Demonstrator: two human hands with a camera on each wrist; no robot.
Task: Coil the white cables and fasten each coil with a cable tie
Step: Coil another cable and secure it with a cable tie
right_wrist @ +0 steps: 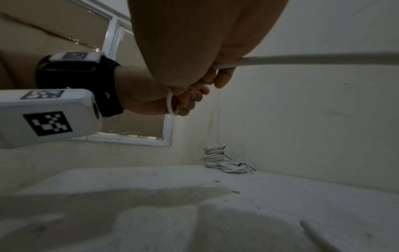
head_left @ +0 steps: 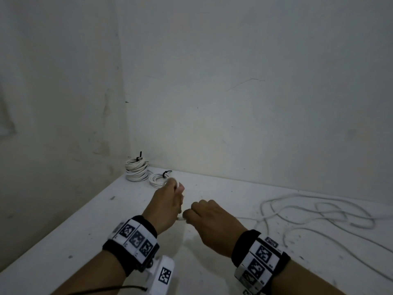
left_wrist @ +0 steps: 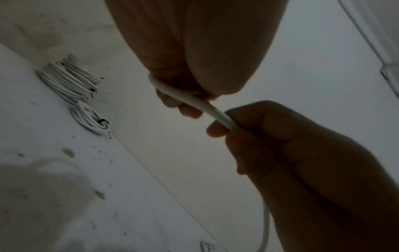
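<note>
A white cable [left_wrist: 200,104] runs between my two hands above the white table [head_left: 85,222]. My left hand [head_left: 168,203] grips one end of it, with the cable looped around the curled fingers [right_wrist: 185,100]. My right hand [head_left: 210,218] is curled around the same cable [right_wrist: 302,59] a short way along. The rest of that loose cable [head_left: 319,211] lies in tangled loops on the table to the right. Two finished white coils sit in the far corner: a tall stacked one [head_left: 136,169] and a smaller flat one [head_left: 158,179], each bound with a black cable tie [head_left: 167,173].
Walls close the table in at the back and left, meeting at the corner behind the coils. A window frame [right_wrist: 168,129] shows in the left wall in the right wrist view. The table's left edge [head_left: 63,226] runs diagonally toward me.
</note>
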